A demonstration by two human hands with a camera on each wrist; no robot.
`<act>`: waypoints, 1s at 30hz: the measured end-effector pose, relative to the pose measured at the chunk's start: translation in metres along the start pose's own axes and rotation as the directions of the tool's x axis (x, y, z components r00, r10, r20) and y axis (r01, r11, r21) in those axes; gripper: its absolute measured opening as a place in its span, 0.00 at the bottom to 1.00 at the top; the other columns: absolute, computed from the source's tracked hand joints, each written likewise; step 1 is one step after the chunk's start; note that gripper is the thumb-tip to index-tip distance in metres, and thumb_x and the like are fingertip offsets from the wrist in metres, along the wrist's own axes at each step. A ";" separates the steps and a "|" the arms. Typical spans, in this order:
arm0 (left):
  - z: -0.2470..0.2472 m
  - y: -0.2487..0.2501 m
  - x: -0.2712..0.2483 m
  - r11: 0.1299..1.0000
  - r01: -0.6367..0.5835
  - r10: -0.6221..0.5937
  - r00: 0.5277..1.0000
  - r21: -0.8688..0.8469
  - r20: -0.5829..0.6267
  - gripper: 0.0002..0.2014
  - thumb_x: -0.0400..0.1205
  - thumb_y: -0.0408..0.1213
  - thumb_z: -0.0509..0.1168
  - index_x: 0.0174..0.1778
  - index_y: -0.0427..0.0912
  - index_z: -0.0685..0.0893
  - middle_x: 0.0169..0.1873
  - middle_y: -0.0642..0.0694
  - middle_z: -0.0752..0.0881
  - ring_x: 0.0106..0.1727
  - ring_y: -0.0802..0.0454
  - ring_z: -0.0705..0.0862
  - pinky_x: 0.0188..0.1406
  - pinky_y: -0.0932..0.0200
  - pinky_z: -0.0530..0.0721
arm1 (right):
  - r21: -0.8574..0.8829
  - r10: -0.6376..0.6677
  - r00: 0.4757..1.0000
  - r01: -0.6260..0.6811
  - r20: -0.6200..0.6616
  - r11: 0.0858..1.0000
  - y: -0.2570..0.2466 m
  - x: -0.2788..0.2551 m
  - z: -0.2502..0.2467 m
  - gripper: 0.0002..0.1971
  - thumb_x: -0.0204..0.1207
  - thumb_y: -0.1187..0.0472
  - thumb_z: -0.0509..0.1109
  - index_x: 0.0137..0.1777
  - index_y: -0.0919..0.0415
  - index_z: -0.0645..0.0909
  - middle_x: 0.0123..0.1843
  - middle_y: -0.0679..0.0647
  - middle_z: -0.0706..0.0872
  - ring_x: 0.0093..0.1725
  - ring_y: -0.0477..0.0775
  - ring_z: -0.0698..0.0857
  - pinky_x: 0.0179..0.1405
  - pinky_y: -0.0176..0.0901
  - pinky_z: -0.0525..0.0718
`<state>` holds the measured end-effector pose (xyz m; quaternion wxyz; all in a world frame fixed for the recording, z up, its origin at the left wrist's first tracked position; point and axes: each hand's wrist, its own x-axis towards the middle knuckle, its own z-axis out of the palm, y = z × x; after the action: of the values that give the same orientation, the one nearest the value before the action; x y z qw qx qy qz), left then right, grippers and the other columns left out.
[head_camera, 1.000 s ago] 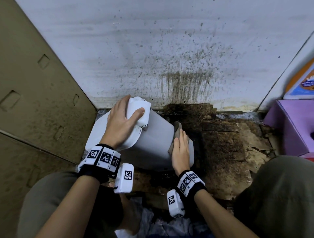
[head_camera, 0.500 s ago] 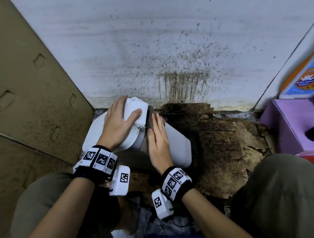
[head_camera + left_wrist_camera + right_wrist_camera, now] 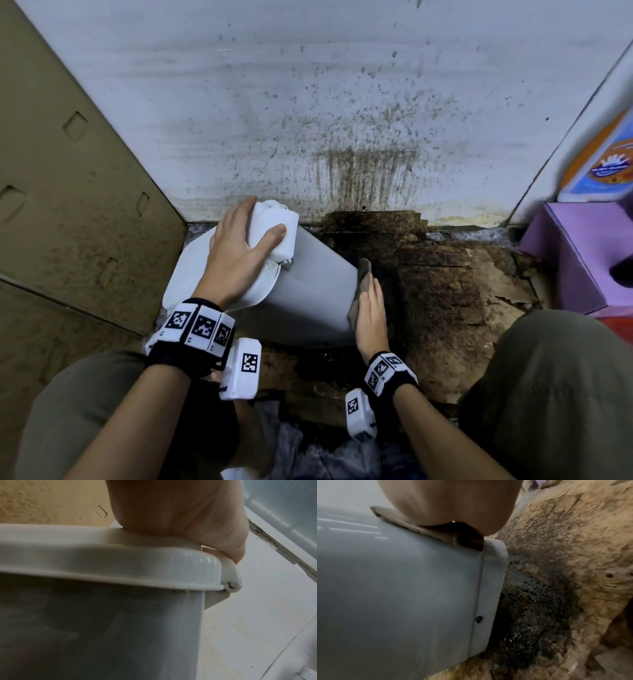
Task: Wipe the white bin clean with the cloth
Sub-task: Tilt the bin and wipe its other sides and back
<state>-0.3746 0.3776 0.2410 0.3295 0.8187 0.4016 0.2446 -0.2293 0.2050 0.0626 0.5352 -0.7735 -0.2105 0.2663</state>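
The white bin (image 3: 315, 291) lies tilted on its side on the floor, lid end to the left and base to the right. My left hand (image 3: 239, 253) grips the lid's hinge block (image 3: 277, 229), thumb across its front; in the left wrist view the palm (image 3: 180, 507) rests on the lid (image 3: 102, 561). My right hand (image 3: 371, 318) lies flat with straight fingers on a grey-brown cloth (image 3: 363, 277) at the bin's base end. The right wrist view shows the cloth (image 3: 423, 527) pressed under the palm near the base rim (image 3: 494, 566).
Wet, dark-stained cardboard (image 3: 445, 291) covers the floor to the right of the bin. A spattered white wall (image 3: 342, 120) stands right behind. A brown cardboard panel (image 3: 68, 171) closes the left side, and a purple box (image 3: 575, 253) stands at right. My knees flank the bin.
My right hand has slid the cloth from beside the lid hinge back down the bin's side to its base end. The left hand has kept its grip on the hinge block.
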 end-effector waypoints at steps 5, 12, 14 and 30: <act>-0.003 -0.002 0.003 1.000 0.014 -0.015 1.000 -0.012 -0.005 0.44 0.74 0.71 0.58 0.84 0.51 0.67 0.81 0.51 0.72 0.82 0.52 0.67 0.84 0.40 0.63 | -0.012 0.019 0.999 -0.019 0.031 1.000 -0.011 0.002 0.002 0.26 0.93 0.57 0.48 0.89 0.54 0.51 0.91 0.50 0.50 0.89 0.49 0.48 0.89 0.49 0.44; -0.002 0.001 0.003 1.000 0.009 -0.009 1.000 -0.013 -0.007 0.44 0.74 0.70 0.57 0.84 0.50 0.67 0.81 0.50 0.72 0.82 0.51 0.67 0.84 0.41 0.63 | 0.060 -0.069 0.996 0.065 0.063 0.996 -0.046 -0.005 0.021 0.25 0.92 0.57 0.49 0.88 0.48 0.53 0.90 0.45 0.50 0.88 0.41 0.45 0.89 0.49 0.43; -0.002 0.002 0.004 1.000 0.007 -0.007 1.000 -0.011 -0.003 0.44 0.75 0.70 0.57 0.85 0.49 0.67 0.81 0.50 0.72 0.82 0.51 0.67 0.84 0.40 0.63 | 0.055 -0.126 0.989 0.122 0.073 0.991 -0.062 -0.011 0.030 0.26 0.90 0.52 0.49 0.88 0.47 0.54 0.90 0.43 0.51 0.86 0.37 0.45 0.89 0.48 0.43; -0.001 0.005 0.001 1.000 0.004 -0.004 1.000 0.002 -0.002 0.45 0.73 0.71 0.56 0.84 0.49 0.67 0.80 0.49 0.72 0.81 0.50 0.67 0.83 0.42 0.64 | -0.012 -0.418 0.895 0.425 0.155 0.905 -0.098 -0.021 0.037 0.25 0.92 0.51 0.51 0.88 0.44 0.56 0.89 0.39 0.56 0.87 0.36 0.51 0.85 0.37 0.51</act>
<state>-0.3729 0.3764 0.2456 0.3290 0.8179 0.4038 0.2443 -0.2734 0.2518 0.1486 0.5454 -0.6994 -0.4182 0.1962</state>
